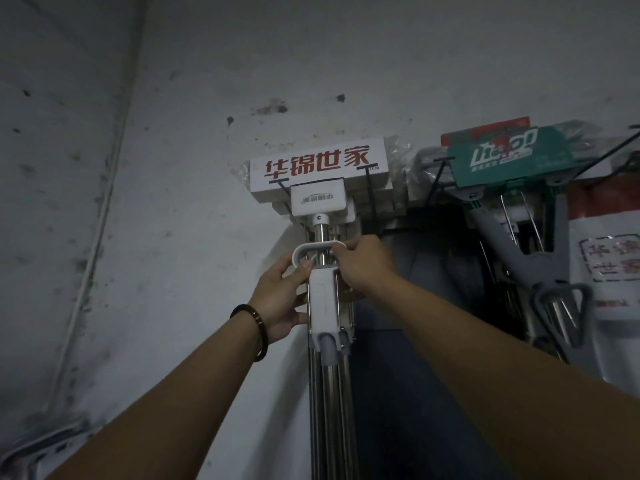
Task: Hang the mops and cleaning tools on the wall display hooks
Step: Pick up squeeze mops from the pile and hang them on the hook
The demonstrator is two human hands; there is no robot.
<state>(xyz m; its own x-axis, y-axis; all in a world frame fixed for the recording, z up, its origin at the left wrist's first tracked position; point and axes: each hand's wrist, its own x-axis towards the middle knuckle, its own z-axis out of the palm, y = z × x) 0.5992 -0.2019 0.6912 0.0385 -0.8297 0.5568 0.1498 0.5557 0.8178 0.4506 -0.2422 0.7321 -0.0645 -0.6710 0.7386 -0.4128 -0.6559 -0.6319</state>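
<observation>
Overhead, both hands are on the white mop [323, 299], which is held upright close to the wall [173, 168], its top just under a white box with red characters [317, 168]. Left hand [280, 299] curls round the mop's white sleeve, thumb by the loop handle [311, 249]. Right hand [363, 261] pinches the loop's right end. Black wire hooks [369, 181] jut out beside the mop top. Grey mops with a green card [509, 155] hang to the right. Black bracelet [258, 327] on left wrist.

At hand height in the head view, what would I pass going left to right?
Wall corner seam → black bracelet → left hand gripping the white mop → right hand holding its loop handle → grey mop → white bag with red print.
</observation>
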